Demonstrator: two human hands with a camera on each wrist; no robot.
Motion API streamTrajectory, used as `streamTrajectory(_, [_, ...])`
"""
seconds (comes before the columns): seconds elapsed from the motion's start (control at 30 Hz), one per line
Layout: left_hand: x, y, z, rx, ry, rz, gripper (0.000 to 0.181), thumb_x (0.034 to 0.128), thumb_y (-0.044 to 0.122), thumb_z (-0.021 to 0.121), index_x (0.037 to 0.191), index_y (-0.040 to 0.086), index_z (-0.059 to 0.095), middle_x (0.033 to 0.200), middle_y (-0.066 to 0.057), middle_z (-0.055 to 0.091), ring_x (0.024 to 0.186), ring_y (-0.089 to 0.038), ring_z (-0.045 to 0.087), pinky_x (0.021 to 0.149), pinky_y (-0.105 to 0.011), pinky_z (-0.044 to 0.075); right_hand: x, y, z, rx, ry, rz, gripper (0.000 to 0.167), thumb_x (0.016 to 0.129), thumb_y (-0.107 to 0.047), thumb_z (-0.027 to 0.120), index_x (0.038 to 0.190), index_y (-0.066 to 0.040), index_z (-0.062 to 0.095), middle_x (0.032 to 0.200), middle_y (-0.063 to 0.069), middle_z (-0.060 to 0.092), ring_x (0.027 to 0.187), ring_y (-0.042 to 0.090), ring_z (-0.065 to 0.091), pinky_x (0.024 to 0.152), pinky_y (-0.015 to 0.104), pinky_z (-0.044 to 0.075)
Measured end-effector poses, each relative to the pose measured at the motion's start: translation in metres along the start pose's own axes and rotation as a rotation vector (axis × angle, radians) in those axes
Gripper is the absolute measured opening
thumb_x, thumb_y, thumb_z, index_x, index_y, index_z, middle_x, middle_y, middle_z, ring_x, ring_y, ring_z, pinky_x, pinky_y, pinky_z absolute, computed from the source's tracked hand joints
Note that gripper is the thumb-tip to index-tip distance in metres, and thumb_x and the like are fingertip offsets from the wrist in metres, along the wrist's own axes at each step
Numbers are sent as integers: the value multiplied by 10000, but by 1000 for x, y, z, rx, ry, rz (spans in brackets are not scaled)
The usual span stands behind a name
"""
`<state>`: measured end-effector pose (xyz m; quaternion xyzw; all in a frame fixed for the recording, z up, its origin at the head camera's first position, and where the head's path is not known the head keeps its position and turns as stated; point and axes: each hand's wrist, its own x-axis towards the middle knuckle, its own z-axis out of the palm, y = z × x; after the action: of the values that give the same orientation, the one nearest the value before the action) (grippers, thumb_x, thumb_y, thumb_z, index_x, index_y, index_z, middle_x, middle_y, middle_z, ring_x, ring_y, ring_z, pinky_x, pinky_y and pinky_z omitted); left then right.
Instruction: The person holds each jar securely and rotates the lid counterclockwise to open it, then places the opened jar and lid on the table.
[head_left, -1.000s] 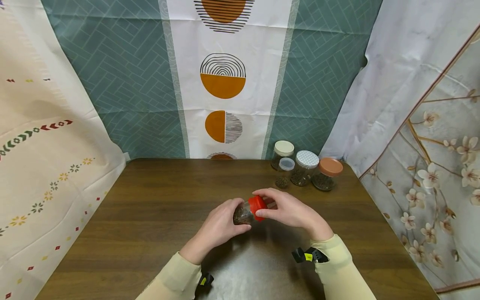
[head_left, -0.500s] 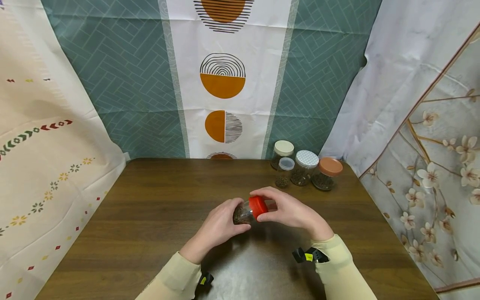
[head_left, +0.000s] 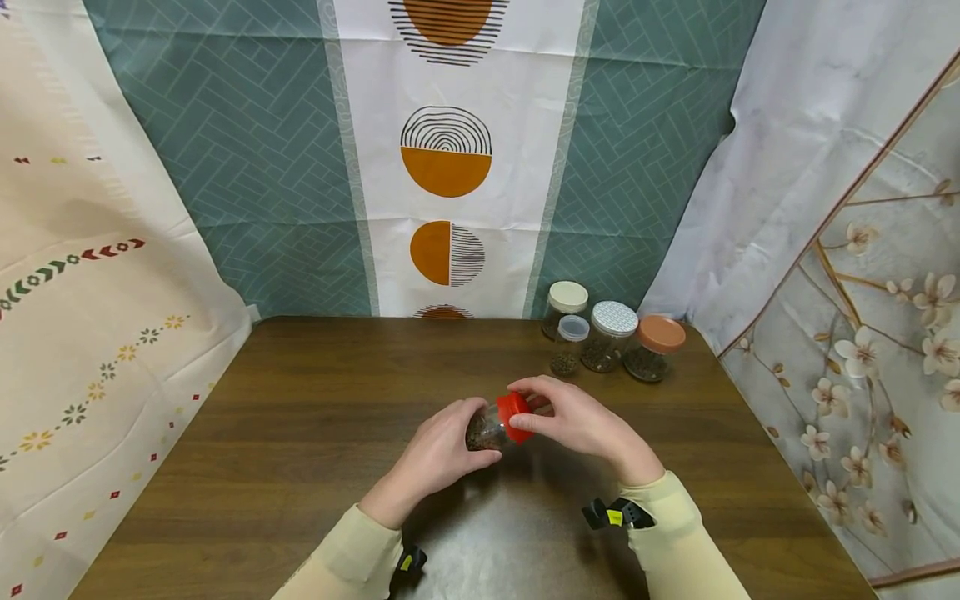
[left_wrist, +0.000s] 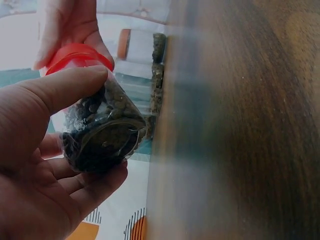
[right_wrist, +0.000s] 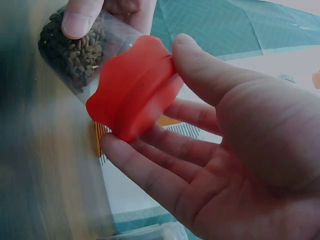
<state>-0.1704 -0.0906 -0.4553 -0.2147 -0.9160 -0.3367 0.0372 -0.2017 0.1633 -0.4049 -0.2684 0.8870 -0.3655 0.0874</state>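
Note:
A clear jar [head_left: 486,430] of dark grains, tilted on its side above the table, is gripped round its body by my left hand [head_left: 437,446]. Its red lid [head_left: 513,417] points right, and my right hand [head_left: 581,423] pinches the rim between thumb and fingers. In the left wrist view the jar's base [left_wrist: 107,142] faces the camera, my left thumb lying along the side. The right wrist view shows the wavy-edged red lid [right_wrist: 135,90] on the jar, with my right thumb and fingertips at its edge.
At the table's back right stand jars with a cream lid [head_left: 567,297], a patterned white lid [head_left: 615,317], an orange-brown lid [head_left: 661,332] and a small translucent lid [head_left: 573,327]. Hanging cloths [head_left: 285,167] border the wooden table [head_left: 300,400].
My right fingers shifted back and forth around the lid's edge, the thumb now higher on it than half a second ago. My left hand and the jar stayed nearly still.

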Motion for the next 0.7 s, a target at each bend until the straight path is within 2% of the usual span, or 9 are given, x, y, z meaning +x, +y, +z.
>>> streamTrajectory(0.23, [0, 0, -1, -4, -7, -4, 677, 858, 305, 979, 1398, 59, 653, 1209, -62, 709, 1001, -211, 668, 864, -445, 585, -2, -1, -3, 57, -19, -43, 559, 993, -261, 863, 1504, -190, 647, 1361, -11, 657, 1240, 234, 684, 1004, 433, 605])
streamTrajectory(0.47, [1, 1, -1, -10, -2, -10, 676, 856, 300, 979, 1398, 67, 649, 1229, -70, 711, 1020, -221, 677, 882, -447, 590, -3, 2, -4, 72, -30, -41, 685, 930, -253, 927, 1538, -170, 622, 1391, 17, 648, 1295, 288, 681, 1056, 507, 574])
streamTrajectory(0.7, [0, 0, -1, -13, 2, -12, 664, 861, 293, 974, 1391, 66, 645, 1220, -61, 708, 1013, -214, 674, 884, -441, 591, -4, 2, -5, 94, -30, -34, 694, 944, -198, 910, 1563, -153, 597, 1417, 43, 636, 1310, 308, 671, 1060, 527, 568])
